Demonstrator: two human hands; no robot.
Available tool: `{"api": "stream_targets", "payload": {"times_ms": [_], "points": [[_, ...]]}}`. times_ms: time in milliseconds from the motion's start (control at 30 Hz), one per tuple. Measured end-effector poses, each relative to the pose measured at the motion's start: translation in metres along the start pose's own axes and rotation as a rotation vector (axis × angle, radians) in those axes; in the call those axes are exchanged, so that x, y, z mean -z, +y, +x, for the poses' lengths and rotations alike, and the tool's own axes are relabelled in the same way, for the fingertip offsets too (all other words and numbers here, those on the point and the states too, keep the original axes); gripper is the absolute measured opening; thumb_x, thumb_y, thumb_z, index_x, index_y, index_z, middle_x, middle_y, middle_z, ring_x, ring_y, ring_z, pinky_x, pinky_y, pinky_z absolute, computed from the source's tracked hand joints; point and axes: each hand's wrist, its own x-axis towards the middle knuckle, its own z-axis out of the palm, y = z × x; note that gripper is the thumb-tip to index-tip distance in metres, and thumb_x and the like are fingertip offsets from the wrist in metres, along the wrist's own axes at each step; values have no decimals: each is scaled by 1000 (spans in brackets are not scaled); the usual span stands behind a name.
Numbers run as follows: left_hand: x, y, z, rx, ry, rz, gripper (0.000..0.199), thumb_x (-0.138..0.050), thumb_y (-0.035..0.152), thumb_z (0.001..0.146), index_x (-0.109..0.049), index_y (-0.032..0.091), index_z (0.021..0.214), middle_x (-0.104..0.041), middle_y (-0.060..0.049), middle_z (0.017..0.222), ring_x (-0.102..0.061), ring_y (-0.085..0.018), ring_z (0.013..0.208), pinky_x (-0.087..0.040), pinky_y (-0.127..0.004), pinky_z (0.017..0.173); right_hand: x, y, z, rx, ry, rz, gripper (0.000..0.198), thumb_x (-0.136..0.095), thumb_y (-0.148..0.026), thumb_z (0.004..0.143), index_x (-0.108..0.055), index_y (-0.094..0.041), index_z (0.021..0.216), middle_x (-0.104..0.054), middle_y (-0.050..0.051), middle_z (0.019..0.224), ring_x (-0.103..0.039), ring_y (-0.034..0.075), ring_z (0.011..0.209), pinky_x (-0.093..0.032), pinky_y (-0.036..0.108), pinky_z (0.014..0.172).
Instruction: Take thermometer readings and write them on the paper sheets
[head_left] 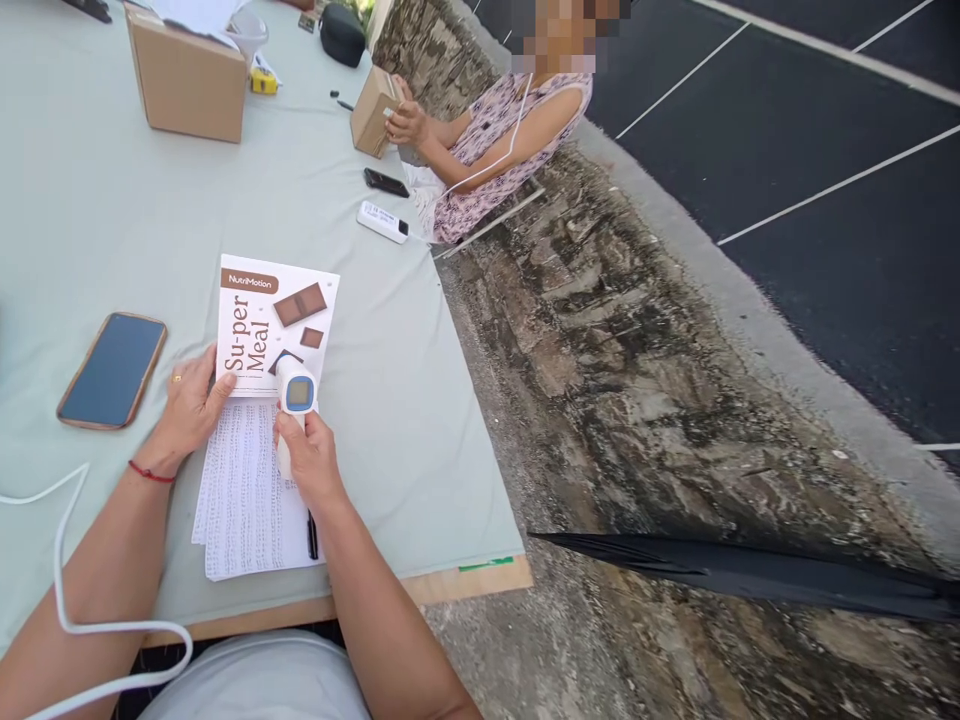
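Observation:
My left hand (191, 395) grips the lower left edge of a white box (277, 285) printed "NutriMotion Su-per Meal", its thumb on the front. In my right hand (311, 460) is a white handheld infrared thermometer (300, 385) with a blue-framed screen, fingers wrapped around its handle. The thermometer's head overlaps the lower right of the box front; whether the two touch I cannot tell. Beneath them lie sheets of paper (240, 500) covered in rows of small text. A black pen (312, 535) rests on the sheets, partly behind my right wrist.
Left of my left hand lies a smartphone (112, 370). A white cable (64, 560) crosses my left forearm. Farther off are a cardboard box (191, 95), a yellow tape measure (264, 80), a white device (382, 221) and a black phone (386, 182). Another person holds a small carton (371, 112).

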Motion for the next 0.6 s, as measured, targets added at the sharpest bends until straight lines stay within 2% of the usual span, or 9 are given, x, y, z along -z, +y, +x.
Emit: {"api": "stream_targets", "payload": {"times_ms": [233,433,500,600], "points": [[4,3,3,-33,-18,-5,70,-25,71,111,-56,25,153,-75,-12,127,-66,-35,113,-47,-53,105,-2,-3,-1,-16,-16,0,50,-72,-69,80,-70,-21,95,-64,0,79,-59,19,77,-52,31,72],[3,0,2,-27,0,-4,69,-26,71,111,-59,24,149,-76,-12,121,-66,-35,109,-48,-54,104,-3,-3,0,-5,-9,-4,51,-73,-69,79,-71,-21,98,-67,0,80,-61,19,78,-53,31,73],[3,-1,2,-28,18,2,68,-26,70,111,-58,25,150,-75,-13,128,-66,-35,113,-48,-54,105,-4,-2,2,3,3,2,49,-74,-67,78,-71,-21,95,-67,0,79,-61,19,77,-52,31,73],[4,-4,3,-25,41,56,70,-22,71,111,-59,25,148,-75,-14,126,-67,-36,113,-49,-54,102,-8,-2,6,18,15,19,44,-76,-64,77,-69,-22,87,-66,-2,74,-59,18,73,-51,31,70]]}}
